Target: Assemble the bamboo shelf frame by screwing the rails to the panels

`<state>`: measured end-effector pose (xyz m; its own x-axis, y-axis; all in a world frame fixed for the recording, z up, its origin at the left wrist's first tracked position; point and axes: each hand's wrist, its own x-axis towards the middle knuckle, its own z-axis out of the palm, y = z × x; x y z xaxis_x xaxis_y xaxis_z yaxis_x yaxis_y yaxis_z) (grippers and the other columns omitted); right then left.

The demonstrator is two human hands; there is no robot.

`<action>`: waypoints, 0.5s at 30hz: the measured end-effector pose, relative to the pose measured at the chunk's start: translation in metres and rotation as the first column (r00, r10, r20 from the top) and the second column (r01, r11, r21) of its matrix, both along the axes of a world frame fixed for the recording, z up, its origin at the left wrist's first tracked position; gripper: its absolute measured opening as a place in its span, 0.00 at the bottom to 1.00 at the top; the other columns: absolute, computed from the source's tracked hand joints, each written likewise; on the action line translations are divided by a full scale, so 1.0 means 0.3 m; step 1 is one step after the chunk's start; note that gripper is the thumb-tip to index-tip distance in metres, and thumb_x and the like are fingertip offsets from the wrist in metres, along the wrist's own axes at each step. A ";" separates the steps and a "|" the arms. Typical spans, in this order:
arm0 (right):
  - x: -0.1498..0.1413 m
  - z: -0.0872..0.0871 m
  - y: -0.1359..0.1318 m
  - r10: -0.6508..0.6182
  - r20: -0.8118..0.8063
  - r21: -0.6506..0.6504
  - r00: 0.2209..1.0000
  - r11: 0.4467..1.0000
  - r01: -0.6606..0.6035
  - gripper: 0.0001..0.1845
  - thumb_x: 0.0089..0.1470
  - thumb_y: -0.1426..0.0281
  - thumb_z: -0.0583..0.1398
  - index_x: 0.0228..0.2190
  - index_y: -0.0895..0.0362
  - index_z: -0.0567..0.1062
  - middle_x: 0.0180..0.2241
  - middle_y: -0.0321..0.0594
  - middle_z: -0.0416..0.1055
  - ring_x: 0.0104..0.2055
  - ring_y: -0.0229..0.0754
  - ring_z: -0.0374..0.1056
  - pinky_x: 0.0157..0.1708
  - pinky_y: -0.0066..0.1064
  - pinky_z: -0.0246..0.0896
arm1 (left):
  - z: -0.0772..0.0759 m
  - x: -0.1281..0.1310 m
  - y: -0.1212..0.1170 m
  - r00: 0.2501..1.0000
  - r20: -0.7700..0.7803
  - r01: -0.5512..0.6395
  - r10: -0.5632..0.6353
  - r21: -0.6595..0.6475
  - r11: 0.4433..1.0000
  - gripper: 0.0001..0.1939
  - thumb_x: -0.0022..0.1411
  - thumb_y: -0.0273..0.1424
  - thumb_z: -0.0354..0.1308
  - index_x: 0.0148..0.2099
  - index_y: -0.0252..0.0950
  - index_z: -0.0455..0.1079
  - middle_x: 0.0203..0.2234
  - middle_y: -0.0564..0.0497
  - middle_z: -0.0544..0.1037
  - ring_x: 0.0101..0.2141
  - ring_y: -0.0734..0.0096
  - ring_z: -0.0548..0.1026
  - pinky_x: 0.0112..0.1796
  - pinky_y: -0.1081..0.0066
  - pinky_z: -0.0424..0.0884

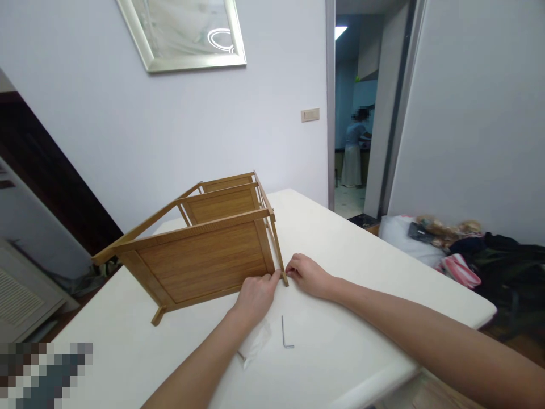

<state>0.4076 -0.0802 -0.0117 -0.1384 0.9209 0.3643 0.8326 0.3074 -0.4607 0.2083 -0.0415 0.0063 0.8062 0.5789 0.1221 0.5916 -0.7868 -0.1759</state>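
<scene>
A wooden shelf rack point(204, 261) with several panels lies on its side on the white table point(340, 346). My left hand point(256, 292) is closed at the rack's near right corner, its fingertips against the frame by the leg. On the outer side of that same leg point(279, 255), my right hand point(310, 275) has its fingers pinched together; whatever is between them is hidden. An L-shaped hex key point(283, 335) rests on the tabletop just below both hands. Partly behind my left forearm lies a clear plastic bag point(258, 343), with a screw point(242, 357) at its edge.
A white wall with a framed mirror point(196, 34) and a switch point(310, 115) rises behind the table. Through the doorway at right, a person point(353, 150) stands in another room. Clothes and bags point(468, 255) are piled right of the table.
</scene>
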 end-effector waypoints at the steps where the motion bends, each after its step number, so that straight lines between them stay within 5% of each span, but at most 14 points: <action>1: 0.000 0.001 -0.002 0.000 -0.007 0.003 1.000 1.000 0.000 0.09 0.56 0.80 0.57 0.32 0.58 0.78 0.33 0.41 0.70 0.37 0.41 0.68 0.40 0.30 0.62 | 0.004 0.000 -0.003 1.000 0.001 0.009 -0.009 -0.001 1.000 0.21 0.67 0.21 0.45 0.60 0.36 0.62 0.35 0.46 0.80 0.34 0.63 0.80 0.34 0.68 0.73; 15: 0.007 0.006 0.001 0.092 0.002 0.048 0.996 0.995 -0.092 0.12 0.57 0.73 0.52 0.29 0.54 0.74 0.33 0.43 0.70 0.36 0.45 0.69 0.37 0.37 0.66 | 0.027 -0.008 -0.003 0.998 0.066 0.025 -0.023 -0.029 0.999 0.16 0.69 0.27 0.44 0.56 0.39 0.63 0.36 0.47 0.80 0.34 0.63 0.80 0.33 0.67 0.73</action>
